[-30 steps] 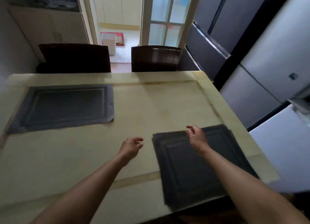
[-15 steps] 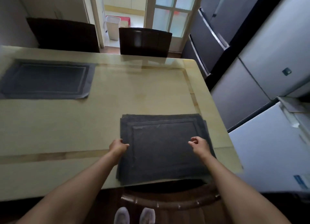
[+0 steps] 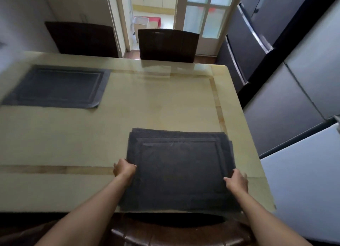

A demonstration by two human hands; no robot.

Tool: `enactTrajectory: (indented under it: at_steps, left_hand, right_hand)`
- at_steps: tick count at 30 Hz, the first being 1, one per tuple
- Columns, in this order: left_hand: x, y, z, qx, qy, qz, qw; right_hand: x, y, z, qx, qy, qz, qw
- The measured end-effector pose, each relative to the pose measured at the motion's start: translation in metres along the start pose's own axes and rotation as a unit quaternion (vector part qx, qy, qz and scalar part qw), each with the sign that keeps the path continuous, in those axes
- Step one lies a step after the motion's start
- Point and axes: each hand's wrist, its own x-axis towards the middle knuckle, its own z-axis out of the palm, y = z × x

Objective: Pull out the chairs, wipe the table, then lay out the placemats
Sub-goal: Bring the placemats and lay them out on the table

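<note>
- One placemat (image 3: 57,87) lies flat at the far left of the worktop (image 3: 156,102); that place looks set.
- The stack of placemats (image 3: 180,164) sits at the near-right edge with several layers showing, so most places seem left to lay.
- The left hand (image 3: 124,169) and right hand (image 3: 237,179) grip the stack's side edges, fingers curled onto it.
- No cloth is in sight, so wiping is probably done.

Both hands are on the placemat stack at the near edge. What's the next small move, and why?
Probably lift just the top mat off the placemat stack: the left hand and right hand grip its side edges, several mats lie layered, and only one laid placemat sits at the far left, while the table before the far right chair has none.
</note>
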Motion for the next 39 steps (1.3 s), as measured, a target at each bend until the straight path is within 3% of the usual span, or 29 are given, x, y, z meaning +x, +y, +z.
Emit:
enactTrajectory:
  at_steps: [5,9,16,23,28,32,39]
  left_hand:
    - [-0.010,0.007,0.004,-0.064,0.001,-0.012,0.998]
    - [-0.008,0.008,0.007,-0.008,0.036,-0.006,0.999]
    - [0.000,0.003,0.017,-0.006,0.025,-0.016,1.000]
    - [-0.005,0.001,0.009,0.059,0.063,-0.019,0.996]
    - [0.006,-0.007,-0.008,0.022,0.036,0.047,0.998]
    - [0.002,-0.006,-0.016,0.018,0.019,0.059,0.998]
    - [-0.004,-0.007,-0.020,0.105,0.045,0.129,0.985]
  right_hand:
    - [0.009,0.001,0.003,0.005,-0.015,0.000,1.000]
    - [0.008,-0.006,0.003,0.008,0.003,0.033,0.999]
    - [0.012,-0.014,0.002,0.032,-0.033,0.112,0.993]
    - [0.001,-0.018,0.000,0.029,0.000,0.121,0.992]
    - [0.007,-0.014,-0.005,0.003,0.017,0.104,0.994]
    - [0.004,-0.011,-0.003,0.044,0.049,0.035,0.997]
    - [-0.009,-0.015,-0.012,0.034,0.078,-0.044,0.995]
